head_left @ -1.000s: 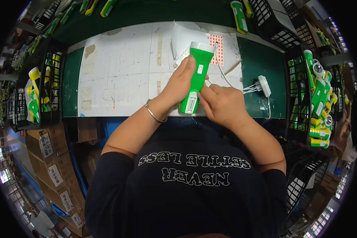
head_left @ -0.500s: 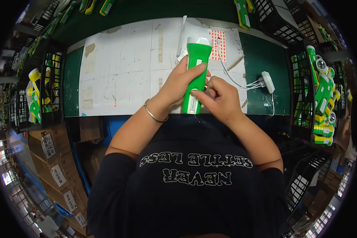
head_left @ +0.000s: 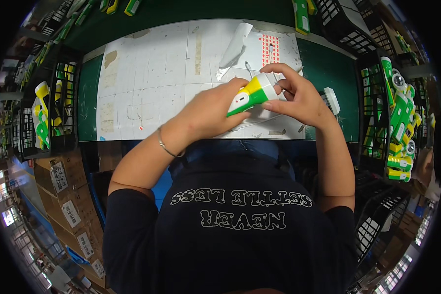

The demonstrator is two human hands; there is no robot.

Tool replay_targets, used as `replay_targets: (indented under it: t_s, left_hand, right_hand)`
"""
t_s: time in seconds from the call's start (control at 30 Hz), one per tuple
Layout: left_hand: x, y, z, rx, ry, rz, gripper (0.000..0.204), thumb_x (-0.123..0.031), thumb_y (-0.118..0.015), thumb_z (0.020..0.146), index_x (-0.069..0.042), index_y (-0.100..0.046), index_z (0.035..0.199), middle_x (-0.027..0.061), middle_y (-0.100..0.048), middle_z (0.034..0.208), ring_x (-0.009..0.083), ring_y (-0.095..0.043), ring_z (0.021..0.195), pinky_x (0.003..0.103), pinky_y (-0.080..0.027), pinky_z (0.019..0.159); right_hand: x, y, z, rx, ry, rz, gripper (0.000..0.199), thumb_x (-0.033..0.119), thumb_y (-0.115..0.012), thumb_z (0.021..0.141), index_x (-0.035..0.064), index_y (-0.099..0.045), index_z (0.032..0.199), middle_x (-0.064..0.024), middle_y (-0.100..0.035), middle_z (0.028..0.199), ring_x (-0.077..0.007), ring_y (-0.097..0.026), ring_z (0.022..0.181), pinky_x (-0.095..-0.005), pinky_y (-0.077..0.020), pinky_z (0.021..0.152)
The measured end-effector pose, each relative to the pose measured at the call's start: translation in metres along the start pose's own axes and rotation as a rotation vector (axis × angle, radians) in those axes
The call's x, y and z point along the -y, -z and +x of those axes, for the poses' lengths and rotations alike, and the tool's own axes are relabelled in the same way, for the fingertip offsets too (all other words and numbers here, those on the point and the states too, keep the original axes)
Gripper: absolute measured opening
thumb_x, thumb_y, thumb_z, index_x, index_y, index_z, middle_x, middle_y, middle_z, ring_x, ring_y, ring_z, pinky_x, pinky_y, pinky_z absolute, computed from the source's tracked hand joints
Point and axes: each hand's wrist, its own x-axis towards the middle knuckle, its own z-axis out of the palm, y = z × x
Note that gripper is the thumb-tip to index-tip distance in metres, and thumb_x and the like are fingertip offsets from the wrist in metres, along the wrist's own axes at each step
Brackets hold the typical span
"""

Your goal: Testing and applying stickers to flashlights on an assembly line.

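A person is working over a green counter [head_left: 328, 63] covered by one large patched white paper sheet [head_left: 152, 88], both hands closed around a single green, yellow and white plastic flashlight [head_left: 252, 94] held tilted above the sheet's right half. The left hand [head_left: 210, 115] is wrapping the green body while the right hand [head_left: 299, 95] is pinching the white head end with its fingertips. Two black wire crates are flanking the work: the right crate [head_left: 372, 98] is holding roughly seven or eight matching flashlights, the left crate [head_left: 59, 112] about three. One sheet of small red stickers [head_left: 270, 50] and one white plug-shaped charger [head_left: 331, 99] are lying nearby. With the grip this light at the head, the flashlight could be slipping down onto the charger's thin cord, or twisting out of the fingertips.
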Motion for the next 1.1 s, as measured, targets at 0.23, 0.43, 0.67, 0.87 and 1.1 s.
replay_targets:
  t_s: [0.23, 0.43, 0.67, 0.87, 1.1]
  left_hand:
    - [0.010, 0.050, -0.028, 0.094, 0.091, 0.316, 0.035, -0.014, -0.064, 0.069, -0.004, -0.055, 0.101, 0.0145, -0.061, 0.090, 0.0315, -0.060, 0.083, 0.037, -0.048, 0.073]
    - [0.007, 0.034, -0.017, 0.119, 0.055, 0.014, 0.040, -0.018, -0.064, 0.073, -0.002, -0.051, 0.108, 0.0185, -0.062, 0.093, 0.0340, -0.060, 0.086, 0.038, -0.048, 0.076]
    - [0.037, -0.010, -0.007, -0.005, 0.214, -0.443, 0.073, -0.024, -0.067, 0.074, 0.003, -0.029, 0.130, 0.0246, -0.052, 0.114, 0.0313, -0.052, 0.108, 0.033, -0.040, 0.092]
    - [0.036, -0.013, -0.003, -0.139, 0.305, -0.387, 0.071, -0.025, -0.069, 0.075, 0.000, -0.031, 0.130, 0.0228, -0.054, 0.112, 0.0302, -0.055, 0.103, 0.034, -0.043, 0.089]
    - [0.036, -0.018, 0.010, -0.186, 0.324, -0.418, 0.071, -0.021, -0.071, 0.075, 0.000, -0.031, 0.130, 0.0171, -0.055, 0.107, 0.0219, -0.056, 0.096, 0.031, -0.046, 0.082]
  right_hand:
    - [-0.024, 0.011, -0.009, -0.082, 0.100, 0.202, 0.070, 0.008, -0.079, 0.061, 0.0140, -0.043, 0.121, 0.0008, -0.058, 0.082, -0.0002, -0.027, 0.054, -0.0163, -0.0256, 0.050]
    - [-0.019, -0.011, 0.011, 0.053, 0.077, 0.352, 0.070, 0.002, -0.076, 0.063, 0.0117, -0.042, 0.123, 0.0010, -0.057, 0.081, 0.0006, -0.026, 0.053, -0.0156, -0.0249, 0.049]
    - [-0.054, -0.036, 0.055, -0.413, -0.037, -0.766, 0.027, 0.030, -0.062, 0.078, 0.0077, -0.059, 0.093, -0.0086, -0.062, 0.081, -0.0265, -0.061, 0.077, -0.0365, -0.0476, 0.067]
    - [-0.074, -0.025, 0.059, -0.434, 0.073, -0.543, 0.021, 0.024, -0.063, 0.078, 0.0057, -0.060, 0.089, -0.0110, -0.062, 0.085, -0.0255, -0.061, 0.079, -0.0348, -0.0477, 0.067]
    - [-0.065, -0.041, 0.076, -0.480, -0.016, -0.776, 0.025, 0.029, -0.062, 0.079, 0.0102, -0.062, 0.095, -0.0078, -0.061, 0.096, -0.0264, -0.061, 0.079, -0.0361, -0.0482, 0.068]
